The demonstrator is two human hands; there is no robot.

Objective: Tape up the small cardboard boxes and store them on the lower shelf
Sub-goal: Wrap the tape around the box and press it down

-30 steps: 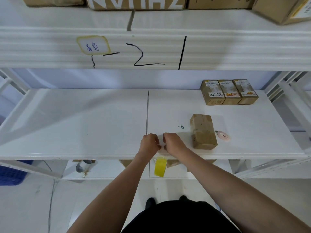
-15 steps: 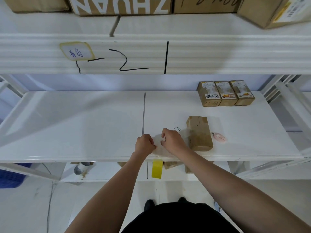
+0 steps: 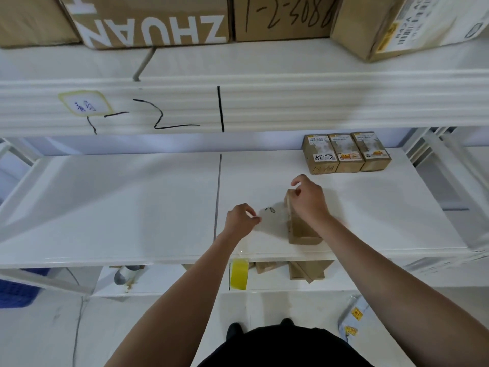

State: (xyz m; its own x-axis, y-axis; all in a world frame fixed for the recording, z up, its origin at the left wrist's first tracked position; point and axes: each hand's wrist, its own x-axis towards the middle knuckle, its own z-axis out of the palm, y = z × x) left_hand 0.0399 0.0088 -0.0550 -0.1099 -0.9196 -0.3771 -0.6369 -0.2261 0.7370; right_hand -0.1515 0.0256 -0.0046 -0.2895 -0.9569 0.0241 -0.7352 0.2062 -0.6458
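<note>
Both hands' grips pinch clear tape [image 3: 275, 218] stretched between left hand [image 3: 239, 221] and right hand [image 3: 309, 201] over the small box [image 3: 299, 229].

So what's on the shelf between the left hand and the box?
Head view: a small dark scribble on the white shelf, between the left hand and box; perhaps clear tape too.

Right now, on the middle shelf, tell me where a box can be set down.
Bare: the shelf left of the seam line, and the strip right of the cardboard box. Crowded: around the left hand and right hand, and the three small boxes at the back.
</note>
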